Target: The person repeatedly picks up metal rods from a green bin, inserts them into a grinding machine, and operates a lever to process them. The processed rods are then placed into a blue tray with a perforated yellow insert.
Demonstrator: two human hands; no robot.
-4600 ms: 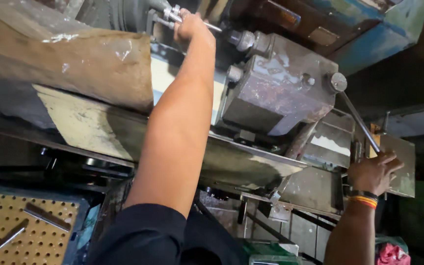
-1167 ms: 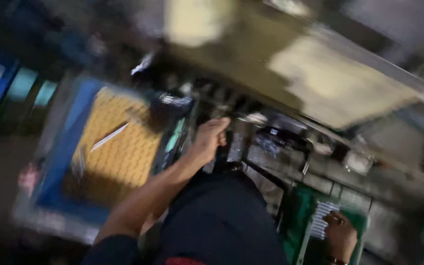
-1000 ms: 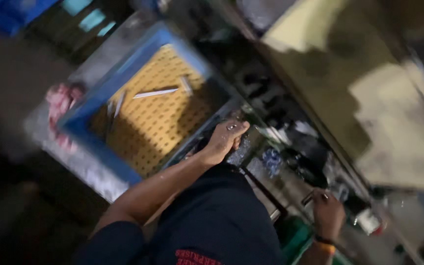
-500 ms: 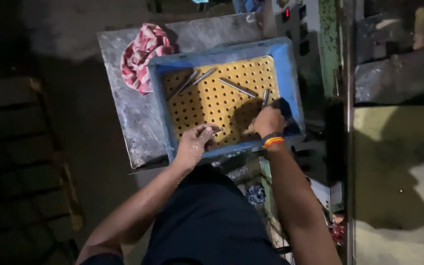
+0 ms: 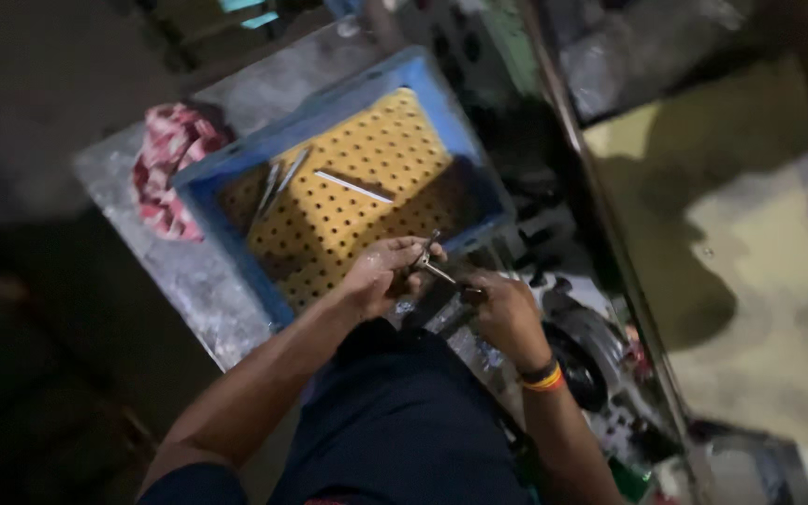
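My left hand (image 5: 381, 276) and my right hand (image 5: 502, 309) meet just in front of a blue tray (image 5: 203, 201) with a yellow perforated floor. Between them they hold a thin metal rod (image 5: 435, 269); the left fingers pinch its upper end, the right fingers close on its lower, darker end. The right wrist wears an orange and black band. Three loose metal rods lie in the tray: one single rod (image 5: 353, 186) near the middle and a pair (image 5: 278, 182) toward its left.
The tray sits on a grey metal table (image 5: 180, 281). A red and white rag (image 5: 168, 164) lies on the table left of the tray. A large machine with a pale worn panel (image 5: 750, 281) rises on the right. Dark machine parts crowd below my right arm.
The view swung from the machine down to the tray. My right hand left the tray's edge and both hands now hold a thin rod in front of the tray.
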